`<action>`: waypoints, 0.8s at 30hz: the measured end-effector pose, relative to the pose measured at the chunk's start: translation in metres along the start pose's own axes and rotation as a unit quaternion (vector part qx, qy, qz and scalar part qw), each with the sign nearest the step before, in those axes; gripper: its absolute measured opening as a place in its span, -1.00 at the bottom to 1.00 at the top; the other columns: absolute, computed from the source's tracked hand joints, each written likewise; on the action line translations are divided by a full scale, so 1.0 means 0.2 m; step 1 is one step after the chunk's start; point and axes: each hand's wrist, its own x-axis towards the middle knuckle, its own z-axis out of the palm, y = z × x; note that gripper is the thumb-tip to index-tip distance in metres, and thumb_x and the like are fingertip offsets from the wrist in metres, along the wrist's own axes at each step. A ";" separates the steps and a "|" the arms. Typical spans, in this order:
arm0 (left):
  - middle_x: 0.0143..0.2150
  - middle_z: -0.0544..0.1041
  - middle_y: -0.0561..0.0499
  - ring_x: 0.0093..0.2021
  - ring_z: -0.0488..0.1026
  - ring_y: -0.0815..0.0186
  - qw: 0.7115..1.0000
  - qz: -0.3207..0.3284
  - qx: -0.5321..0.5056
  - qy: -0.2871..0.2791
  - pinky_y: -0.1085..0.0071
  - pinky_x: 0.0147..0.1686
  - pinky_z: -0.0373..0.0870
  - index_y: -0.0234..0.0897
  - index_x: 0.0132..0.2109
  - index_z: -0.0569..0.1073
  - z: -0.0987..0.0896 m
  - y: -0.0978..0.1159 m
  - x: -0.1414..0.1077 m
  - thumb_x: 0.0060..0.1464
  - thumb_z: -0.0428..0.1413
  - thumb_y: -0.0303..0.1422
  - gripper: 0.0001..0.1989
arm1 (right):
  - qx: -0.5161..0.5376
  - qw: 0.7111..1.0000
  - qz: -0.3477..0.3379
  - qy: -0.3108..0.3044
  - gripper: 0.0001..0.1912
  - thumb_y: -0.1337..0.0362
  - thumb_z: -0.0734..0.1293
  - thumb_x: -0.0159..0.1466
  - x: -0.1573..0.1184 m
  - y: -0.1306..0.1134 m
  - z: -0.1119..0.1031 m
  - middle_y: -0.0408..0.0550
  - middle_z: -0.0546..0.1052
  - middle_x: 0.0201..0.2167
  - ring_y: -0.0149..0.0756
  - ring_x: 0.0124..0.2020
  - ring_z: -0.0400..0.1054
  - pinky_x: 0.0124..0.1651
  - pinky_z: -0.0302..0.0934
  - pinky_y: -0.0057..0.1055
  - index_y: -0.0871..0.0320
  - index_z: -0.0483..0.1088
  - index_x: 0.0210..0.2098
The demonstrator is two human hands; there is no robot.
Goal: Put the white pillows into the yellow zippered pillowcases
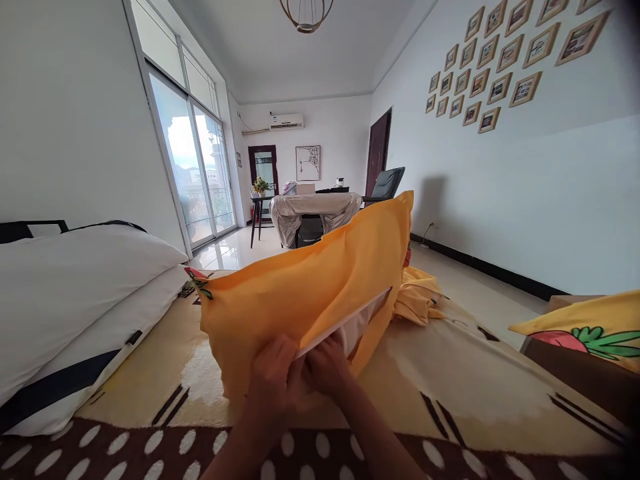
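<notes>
A yellow pillowcase (300,283) stands tilted in front of me, its right corner raised. White filling, apparently a pillow (367,319), shows through a long slit with a pale edge. My left hand (273,373) is closed on the pillowcase at the left end of that slit. Right beside it, my right hand (327,365) is closed at the slit's edge, its fingertips partly hidden by the cloth. A crumpled yellow cloth (417,293) lies just behind the pillowcase on the right.
White pillows (85,273) are stacked at the left. A beige and brown blanket (450,373) covers the surface below. At the right, a yellow cloth with a printed radish (590,333) lies over a brown box (565,373). Farther back stand a covered table (285,220) and a dark chair (387,183).
</notes>
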 end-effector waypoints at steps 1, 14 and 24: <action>-0.49 0.31 0.05 -0.45 0.27 0.39 1.000 -0.028 -0.007 0.003 0.49 -0.46 0.15 -0.29 -0.41 0.28 -0.02 -0.04 0.01 0.21 -0.11 -0.47 -0.78 | 0.004 1.000 -0.012 0.017 -0.73 0.27 0.17 0.30 0.02 0.04 -0.01 -0.11 0.50 -0.50 -0.32 -0.37 0.36 -0.13 0.14 -0.30 0.10 0.43 -0.45; -0.63 0.20 0.13 -0.59 0.19 0.45 0.988 -0.148 -0.046 -0.004 0.51 -0.53 0.12 -0.30 -0.50 0.33 -0.14 -0.22 0.03 0.17 -0.02 -0.30 -0.70 | 0.148 0.785 0.600 0.045 -0.30 -0.20 0.21 0.07 -0.12 0.65 -0.19 0.17 0.50 -0.09 -0.13 -0.16 0.42 -0.24 0.26 -0.35 0.24 0.33 -0.03; -0.63 0.40 0.06 -0.59 0.39 0.34 0.939 0.013 0.121 -0.323 0.45 -0.59 0.00 -0.23 -0.47 0.39 -0.21 -0.09 0.07 0.15 -0.01 -0.31 -0.75 | 0.091 0.752 0.649 -0.070 -0.77 0.11 0.23 0.08 -0.16 0.66 -0.20 0.15 0.47 -0.50 -0.07 -0.34 0.41 -0.34 0.20 -0.30 0.16 0.28 -0.54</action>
